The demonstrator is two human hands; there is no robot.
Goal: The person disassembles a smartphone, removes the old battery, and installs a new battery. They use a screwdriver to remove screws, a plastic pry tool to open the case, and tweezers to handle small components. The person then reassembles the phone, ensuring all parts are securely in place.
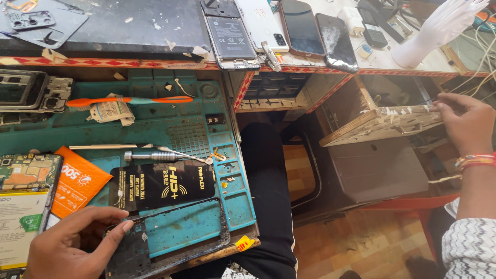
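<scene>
Left hand [70,243] pinching phone frame [170,240] on teal mat [196,139], right hand [462,121] gripping wooden drawer [385,124]

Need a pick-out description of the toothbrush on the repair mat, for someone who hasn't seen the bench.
Start at the teal repair mat covering the lower bench. Along its upper part, above the metal screwdriver and the black rectangular packet, lies the toothbrush, flat and running left to right. It is the only long, thin orange thing there, with a teal grip in the middle.
</scene>
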